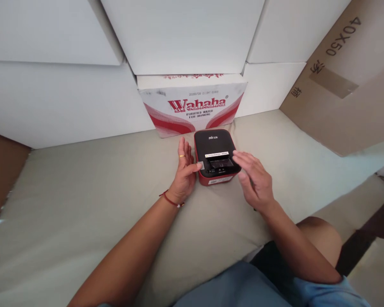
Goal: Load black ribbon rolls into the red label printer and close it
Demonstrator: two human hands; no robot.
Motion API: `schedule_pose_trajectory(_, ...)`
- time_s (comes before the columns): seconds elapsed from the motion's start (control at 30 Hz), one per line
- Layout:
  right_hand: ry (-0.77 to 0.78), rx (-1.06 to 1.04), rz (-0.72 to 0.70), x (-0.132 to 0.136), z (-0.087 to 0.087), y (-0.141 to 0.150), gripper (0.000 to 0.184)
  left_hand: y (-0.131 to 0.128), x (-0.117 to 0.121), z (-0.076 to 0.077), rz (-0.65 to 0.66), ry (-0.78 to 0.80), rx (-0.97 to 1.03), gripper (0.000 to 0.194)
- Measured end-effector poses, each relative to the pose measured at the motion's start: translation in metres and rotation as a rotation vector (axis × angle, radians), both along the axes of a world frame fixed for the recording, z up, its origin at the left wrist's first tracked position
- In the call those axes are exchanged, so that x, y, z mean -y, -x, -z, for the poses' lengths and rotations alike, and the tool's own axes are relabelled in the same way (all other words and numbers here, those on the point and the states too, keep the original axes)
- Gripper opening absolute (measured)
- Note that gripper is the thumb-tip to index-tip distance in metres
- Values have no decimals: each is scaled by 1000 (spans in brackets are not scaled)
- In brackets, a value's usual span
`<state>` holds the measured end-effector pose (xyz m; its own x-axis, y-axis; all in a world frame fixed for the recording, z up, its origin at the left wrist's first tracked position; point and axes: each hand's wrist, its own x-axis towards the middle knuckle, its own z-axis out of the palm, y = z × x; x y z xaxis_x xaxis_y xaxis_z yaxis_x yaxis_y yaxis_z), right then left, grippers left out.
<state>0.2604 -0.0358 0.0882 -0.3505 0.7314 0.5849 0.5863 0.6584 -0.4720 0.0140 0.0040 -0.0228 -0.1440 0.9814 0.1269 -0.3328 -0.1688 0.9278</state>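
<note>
A small label printer [212,143], black on top with red sides, lies on the cloth-covered surface in front of me. A white warning strip runs above the dark slot on its top. My left hand [185,172] is at its left side, fingers stretched upward and the thumb on a small grey piece [201,165] at the printer's edge. I cannot tell whether that piece is a sticker or a button. On the other side, my right hand [255,179] is open, with its fingertips at the printer's right edge and the thumb lower down.
Directly behind the printer stands a Wahaha water carton [195,106] with red print. White boxes [67,102] are stacked around and above it. A brown cardboard box [348,89] leans at the right. The pale cloth [99,192] spreads under everything.
</note>
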Motion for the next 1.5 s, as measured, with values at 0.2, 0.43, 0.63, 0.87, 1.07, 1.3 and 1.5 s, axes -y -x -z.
schedule_pose_trajectory(0.2,-12,65,-111,-3,17,5,41,0,1,-3,0,22,29,110)
schedule_pose_trajectory(0.43,-102,29,-133,-3,19,8,34,-3,4,-8,80,-22,-28,101)
schedule_pose_trajectory(0.63,8,-15,-143,-15,-10,7,36,-14,2,-6,64,-78,45,95)
schedule_pose_trajectory(0.87,387,600,106,-77,-67,50,31,-18,-3,0,37,-145,31,85)
schedule_pose_trajectory(1.07,455,1066,157,-98,-75,104,40,-19,-5,0,34,-149,44,81)
schedule_pose_trajectory(1.3,519,1089,182,-102,-71,107,36,-21,-5,-1,26,-117,116,82)
schedule_pose_trajectory(1.5,503,771,180,-91,-72,76,32,-20,-6,-1,57,-141,104,81)
